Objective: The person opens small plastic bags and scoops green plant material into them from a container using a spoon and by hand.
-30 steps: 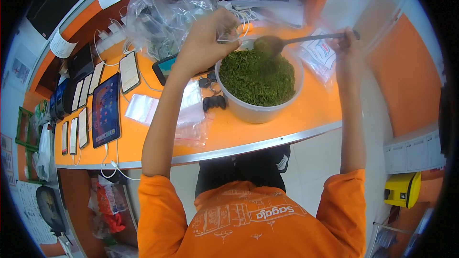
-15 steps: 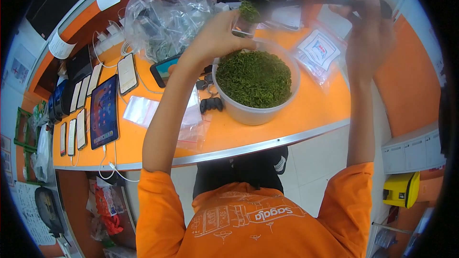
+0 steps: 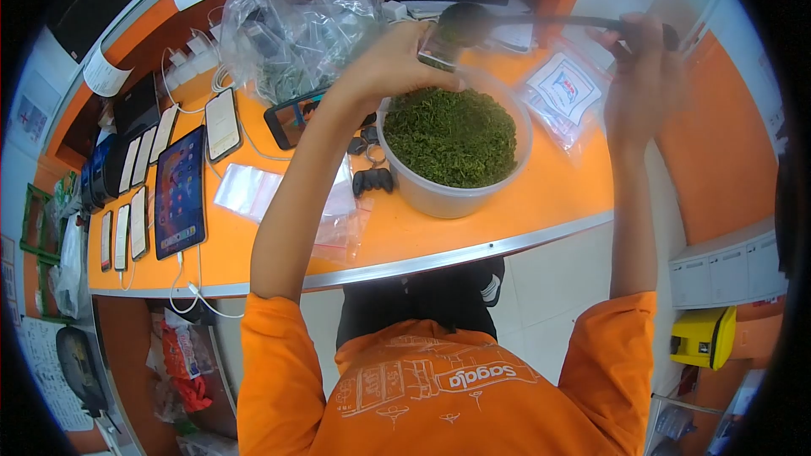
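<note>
My left hand (image 3: 401, 66) is closed around a small clear plastic container (image 3: 435, 57), mostly hidden; I cannot tell whether it is a bag or a cup. The handle of a black ladle (image 3: 574, 22) is in my right hand (image 3: 639, 76), blurred by motion. Its bowl (image 3: 465, 25) is tipped over the mouth of the clear container, with a little green matter at its edge. Below my left hand stands a round translucent tub (image 3: 448, 203), filled with fine, shredded green plant matter (image 3: 452, 139) that looks like moss.
Clear zip bags (image 3: 253, 192) and a black game-controller-shaped piece (image 3: 372, 181) lie left of the tub. A labelled bag (image 3: 564, 89) lies to its right. Phones, a tablet (image 3: 182, 194) with cables, and a large bag (image 3: 296, 25) occupy the table's left and back.
The ladle's bowl has turned over above the clear container, and the green clump seen there before has largely gone from view. My right hand has shifted slightly left and down.
</note>
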A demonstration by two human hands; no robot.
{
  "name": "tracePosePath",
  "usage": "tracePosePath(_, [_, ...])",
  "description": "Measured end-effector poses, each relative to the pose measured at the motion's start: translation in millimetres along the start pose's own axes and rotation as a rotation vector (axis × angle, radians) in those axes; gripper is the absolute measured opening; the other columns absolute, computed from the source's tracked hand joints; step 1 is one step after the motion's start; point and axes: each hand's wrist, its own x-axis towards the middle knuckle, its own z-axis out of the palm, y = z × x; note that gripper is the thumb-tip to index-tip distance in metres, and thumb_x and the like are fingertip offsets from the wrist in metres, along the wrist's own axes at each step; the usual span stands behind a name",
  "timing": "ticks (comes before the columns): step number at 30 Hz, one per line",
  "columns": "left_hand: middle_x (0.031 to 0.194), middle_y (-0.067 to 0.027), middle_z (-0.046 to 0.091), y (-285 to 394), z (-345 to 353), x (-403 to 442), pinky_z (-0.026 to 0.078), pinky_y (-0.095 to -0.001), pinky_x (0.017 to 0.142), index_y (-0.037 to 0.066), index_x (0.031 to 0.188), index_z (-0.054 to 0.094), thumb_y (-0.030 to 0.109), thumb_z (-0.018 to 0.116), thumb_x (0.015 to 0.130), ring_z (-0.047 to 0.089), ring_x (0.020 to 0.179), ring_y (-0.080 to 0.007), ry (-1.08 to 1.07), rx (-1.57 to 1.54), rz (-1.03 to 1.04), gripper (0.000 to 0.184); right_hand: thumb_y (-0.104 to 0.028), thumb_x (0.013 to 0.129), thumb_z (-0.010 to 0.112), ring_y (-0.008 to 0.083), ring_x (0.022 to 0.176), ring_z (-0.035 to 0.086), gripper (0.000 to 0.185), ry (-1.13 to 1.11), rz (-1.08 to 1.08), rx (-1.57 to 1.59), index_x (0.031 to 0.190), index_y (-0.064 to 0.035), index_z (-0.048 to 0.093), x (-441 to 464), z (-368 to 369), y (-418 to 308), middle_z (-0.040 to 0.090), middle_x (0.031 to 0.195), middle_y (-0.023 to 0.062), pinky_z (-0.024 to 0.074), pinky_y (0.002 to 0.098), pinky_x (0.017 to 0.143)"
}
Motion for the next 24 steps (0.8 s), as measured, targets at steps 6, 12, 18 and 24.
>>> tracePosePath(6, [0.092,-0.0067,0.058,-4.2,-2.4,-1.9,0.040,-0.0289,0.083,0.003,0.094,0.057,0.017,0.076,0.056,0.052,0.091,-0.0170,0.007,-0.004,0.027,0.044,-0.018,0.089,0.046,0.0217,0.068,0.063,0.025,0.091,0.161,0.103,0.079,0.0043,0.053,5.9,-14.3,25.6,0.060,0.068,0.0130,0.0537,0.0337,0.069])
tracePosePath(12, [0.095,-0.0064,0.057,-16.5,-7.5,-2.1,0.042,-0.0267,0.078,0.002,0.095,0.058,0.008,0.070,0.063,0.054,0.087,-0.0164,-0.095,-0.507,0.154,0.035,-0.017,0.089,0.046,0.0183,0.066,0.061,0.025,-0.011,0.265,0.049,0.079,0.0046,0.054,-6.1,-21.8,30.6,0.058,0.068,0.0115,0.0527,0.0314,0.069])
tracePosePath(18, [0.090,-0.0045,0.057,-16.6,1.3,1.6,0.042,-0.0272,0.083,0.001,0.100,0.057,0.005,0.066,0.067,0.056,0.088,-0.0160,-0.204,-0.754,0.158,0.035,-0.014,0.083,0.056,0.0173,0.074,0.060,0.017,-0.696,0.483,0.144,0.085,0.0026,0.058,-36.5,-21.7,7.0,0.059,0.077,0.0102,0.0497,0.0286,0.071])
tracePosePath(24, [0.093,-0.0065,0.058,-21.2,6.6,4.9,0.042,-0.0275,0.083,0.002,0.102,0.057,0.006,0.066,0.067,0.057,0.087,-0.0187,-0.235,-0.782,0.140,0.037,-0.006,0.073,0.062,0.0208,0.085,0.057,0.013,-1.333,0.181,0.025,0.086,-0.0025,0.061,-20.4,-43.8,0.6,0.061,0.089,0.0083,0.0441,0.0314,0.080])
